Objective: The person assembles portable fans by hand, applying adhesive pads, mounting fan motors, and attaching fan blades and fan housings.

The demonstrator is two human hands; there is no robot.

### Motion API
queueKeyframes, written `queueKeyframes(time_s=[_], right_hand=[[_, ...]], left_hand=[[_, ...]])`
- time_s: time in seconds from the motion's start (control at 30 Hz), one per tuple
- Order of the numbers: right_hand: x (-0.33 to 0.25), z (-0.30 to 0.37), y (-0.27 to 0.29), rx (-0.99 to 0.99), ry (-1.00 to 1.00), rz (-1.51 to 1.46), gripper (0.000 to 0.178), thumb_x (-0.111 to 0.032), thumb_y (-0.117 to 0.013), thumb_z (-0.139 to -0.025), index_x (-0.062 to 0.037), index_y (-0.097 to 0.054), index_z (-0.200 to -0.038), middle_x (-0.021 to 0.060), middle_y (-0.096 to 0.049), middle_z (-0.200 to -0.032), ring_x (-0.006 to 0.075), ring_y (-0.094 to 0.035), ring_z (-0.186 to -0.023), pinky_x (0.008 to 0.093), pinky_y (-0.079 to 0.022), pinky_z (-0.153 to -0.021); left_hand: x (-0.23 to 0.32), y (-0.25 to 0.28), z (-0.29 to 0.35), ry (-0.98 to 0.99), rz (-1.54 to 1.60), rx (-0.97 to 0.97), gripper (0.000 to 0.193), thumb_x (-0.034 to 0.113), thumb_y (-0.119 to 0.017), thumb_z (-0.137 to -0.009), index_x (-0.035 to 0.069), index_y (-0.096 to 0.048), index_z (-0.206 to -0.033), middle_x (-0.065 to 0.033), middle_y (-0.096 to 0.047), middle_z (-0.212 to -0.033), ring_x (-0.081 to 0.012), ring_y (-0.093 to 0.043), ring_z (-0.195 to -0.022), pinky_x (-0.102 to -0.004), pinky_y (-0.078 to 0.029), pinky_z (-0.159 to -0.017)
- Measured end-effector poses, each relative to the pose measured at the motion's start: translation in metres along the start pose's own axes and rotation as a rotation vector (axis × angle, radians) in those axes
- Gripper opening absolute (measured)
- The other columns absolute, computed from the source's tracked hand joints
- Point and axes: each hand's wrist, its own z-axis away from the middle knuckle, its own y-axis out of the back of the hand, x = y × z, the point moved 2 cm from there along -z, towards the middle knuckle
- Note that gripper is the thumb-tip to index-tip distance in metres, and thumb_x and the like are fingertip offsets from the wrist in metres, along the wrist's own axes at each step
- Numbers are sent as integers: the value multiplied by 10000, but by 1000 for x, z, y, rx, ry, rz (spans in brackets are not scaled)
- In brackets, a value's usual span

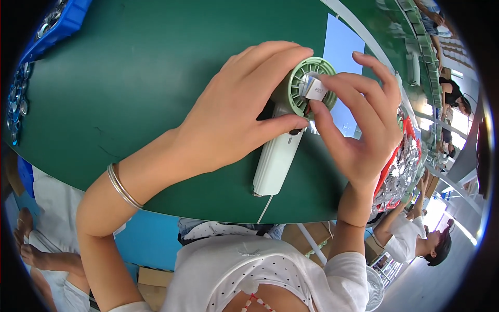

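Observation:
My left hand (pixel 244 96) is wrapped round the round green head of a handheld fan (pixel 278 164), fingers over its far side and thumb at its near edge. The fan's pale handle points toward me and rests on or just above the green table. Between thumb and forefinger, my right hand (pixel 366 112) pinches a small white rectangular piece (pixel 316 90), like a folded label, at the fan head's open face. Green ribs show round the inside of the head. Whether the piece touches the ribs cannot be made out.
A blue bin (pixel 65 23) with round metal parts stands at the far left, above loose shiny discs (pixel 17 101). A pale blue sheet (pixel 343 47) lies beyond my right hand. Silver pieces in a red-edged bag (pixel 397 177) sit at the right. Other people are nearby.

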Motion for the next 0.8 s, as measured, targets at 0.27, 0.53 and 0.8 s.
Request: queueKeyframes(time_s=[0.27, 0.53, 0.8], right_hand=[[-1, -6, 3, -64, -34, -3, 304, 4, -774, -630, -62, -756, -927, 46, -697, -909, 325, -621, -1108, 400, -518, -860], [0, -9, 5, -101, -25, 1, 300, 0, -775, -632, -56, -754, -926, 50, -689, -906, 325, -624, -1103, 395, -520, -850], [1, -13, 8, -143, 6, -3, 322, -12, -788, -638, -42, -752, -957, 69, -684, -925, 330, -619, -1109, 405, -496, -901]], left_hand=[[-2, -2, -1, -31, 12, 22, 730, 139, -829, -712, 101, -527, -1376, -124, -562, -1339, -323, -570, -1188, -400, -472, -997], [-2, -2, -1, -20, 10, 9, 721, 134, -826, -712, 98, -534, -1370, -120, -565, -1332, -317, -568, -1187, -393, -469, -994], [-2, -1, -1, -7, 36, 15, 702, 120, -813, -718, 101, -540, -1364, -119, -568, -1328, -312, -569, -1185, -392, -465, -1001]])
